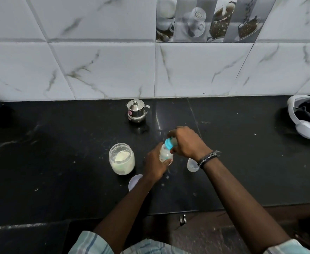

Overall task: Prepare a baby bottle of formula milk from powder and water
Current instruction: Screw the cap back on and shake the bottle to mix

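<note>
- Head view is showing an open powder jar (122, 159) standing left of the hands, a white lid (134, 182) lying near it, a clear cap (192, 165) sitting under the right wrist, and a steel pot (137, 110) standing by the wall.
- Left hand (155, 165) is gripping the baby bottle (166, 154) body, fingers curled round it.
- Right hand (186, 142) is clasping the blue collar (169, 143) from above.
- Bottle is sitting mid-surface (242, 153), black stone, marble tiles (104, 70) lining the wall behind.
</note>
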